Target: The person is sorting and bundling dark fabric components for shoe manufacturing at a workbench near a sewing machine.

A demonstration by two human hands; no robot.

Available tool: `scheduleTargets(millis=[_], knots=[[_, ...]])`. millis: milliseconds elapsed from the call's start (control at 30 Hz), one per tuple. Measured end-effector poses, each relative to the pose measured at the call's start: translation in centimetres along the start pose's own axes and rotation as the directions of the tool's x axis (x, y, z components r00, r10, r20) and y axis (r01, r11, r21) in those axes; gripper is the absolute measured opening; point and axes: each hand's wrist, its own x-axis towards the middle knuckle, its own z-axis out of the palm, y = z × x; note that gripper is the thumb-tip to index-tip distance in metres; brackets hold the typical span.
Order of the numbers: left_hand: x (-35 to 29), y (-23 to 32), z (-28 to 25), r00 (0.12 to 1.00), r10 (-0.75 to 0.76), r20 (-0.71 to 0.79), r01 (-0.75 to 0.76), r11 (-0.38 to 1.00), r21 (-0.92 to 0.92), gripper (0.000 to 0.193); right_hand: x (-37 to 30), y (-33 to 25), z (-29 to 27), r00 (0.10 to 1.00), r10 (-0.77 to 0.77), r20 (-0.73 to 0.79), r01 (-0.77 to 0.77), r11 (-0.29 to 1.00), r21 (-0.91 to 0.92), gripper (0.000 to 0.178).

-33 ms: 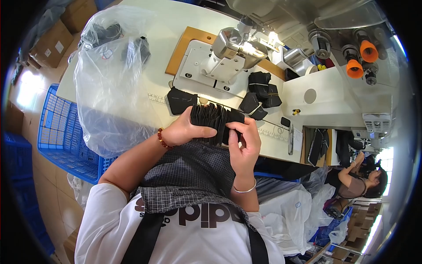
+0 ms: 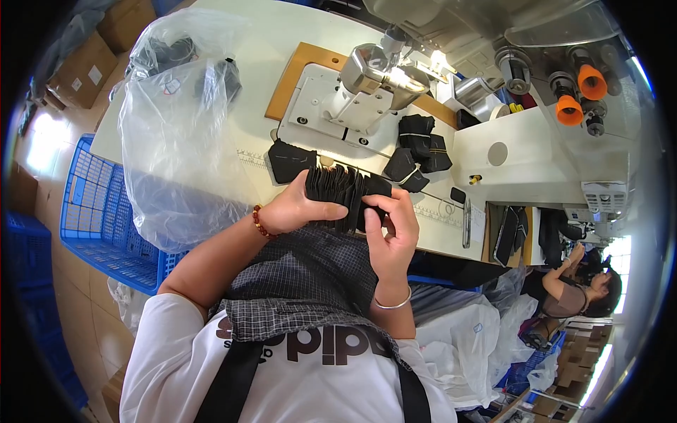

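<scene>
A thick stack of black fabric pieces is held above the table's front edge, its layers fanned at the top. My left hand is closed round the left side of the stack, thumb across the front. At the right end, my right hand has its bent fingers on the last black pieces, thumb close to the index finger. Just behind my left hand, a flat black fabric piece lies on the white table. Several tied black bundles lie to the right, beside the sewing machine.
A clear plastic bag with dark pieces covers the table's left side. A blue crate stands left of the table. White plastic bags lie at the lower right. Scissors-like metal tweezers rest near the right edge. Another person sits far right.
My right fingers shift very slightly at the end of the stack. All else looks the same.
</scene>
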Motion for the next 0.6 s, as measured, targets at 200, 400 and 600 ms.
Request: scheduleTargets(millis=[200,400,600], knots=[[0.0,0.2,0.2,1.0,-0.009,-0.007,0.009,1.0,0.003,0.051,0.0,-0.6,-0.4,0.974,0.197,0.108,-0.215,0.957,0.195,0.037],[-0.1,0.1,0.1,1.0,-0.015,-0.016,0.015,1.0,0.002,0.052,-0.6,1.2,-0.7,0.936,0.283,0.21,-0.338,0.891,0.302,0.036],[0.0,-0.1,0.0,1.0,-0.005,0.007,0.005,1.0,0.001,0.05,-0.5,0.7,-0.8,0.917,0.331,0.225,-0.397,0.824,0.405,0.03]])
